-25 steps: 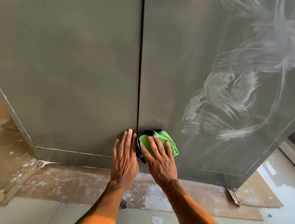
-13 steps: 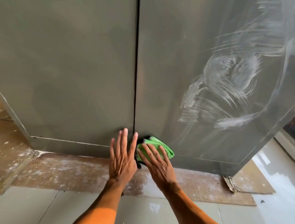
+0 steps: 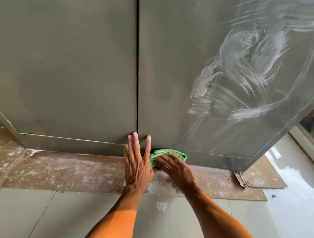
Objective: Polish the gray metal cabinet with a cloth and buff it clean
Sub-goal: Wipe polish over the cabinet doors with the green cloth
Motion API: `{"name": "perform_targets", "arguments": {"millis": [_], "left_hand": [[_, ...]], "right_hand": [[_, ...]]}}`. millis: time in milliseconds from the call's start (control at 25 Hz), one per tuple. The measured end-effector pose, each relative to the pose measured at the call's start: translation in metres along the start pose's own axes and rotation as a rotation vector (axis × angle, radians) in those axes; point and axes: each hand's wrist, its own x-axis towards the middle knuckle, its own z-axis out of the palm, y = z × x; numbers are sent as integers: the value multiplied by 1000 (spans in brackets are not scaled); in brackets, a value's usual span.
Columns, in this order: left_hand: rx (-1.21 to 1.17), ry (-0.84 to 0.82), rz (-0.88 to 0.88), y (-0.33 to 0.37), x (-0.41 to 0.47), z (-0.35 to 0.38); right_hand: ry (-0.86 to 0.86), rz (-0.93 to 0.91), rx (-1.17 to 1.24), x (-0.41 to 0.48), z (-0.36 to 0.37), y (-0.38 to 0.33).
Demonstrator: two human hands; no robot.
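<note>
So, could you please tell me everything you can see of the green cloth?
The green cloth is bright, soft-looking fabric, bunched into a small wad, with a dark edge at its left. It sits against the gray cabinet, at the bottom of its right door, just above the brown floor board. The right hand presses it with straight fingers, hiding its lower part.

Cabinet: gray metal, two shut doors, dark seam between; white swirled smears on right door, left door plain. Cloth: green, bunched, against bottom edge of right door, just beside seam.
</note>
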Motion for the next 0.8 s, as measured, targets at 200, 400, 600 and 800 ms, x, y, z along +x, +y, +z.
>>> {"name": "perform_targets", "arguments": {"millis": [200, 400, 600, 800], "left_hand": [[-23, -24, 8, -2, -6, 5], [-42, -55, -16, 0, -10, 8], [-70, -19, -21, 17, -21, 12], [-45, -14, 168, 36, -30, 22]], "right_hand": [[87, 143, 53, -54, 24, 23], [156, 201, 78, -57, 19, 22], [198, 66, 167, -8, 2, 4], [141, 51, 135, -27, 17, 18]]}}
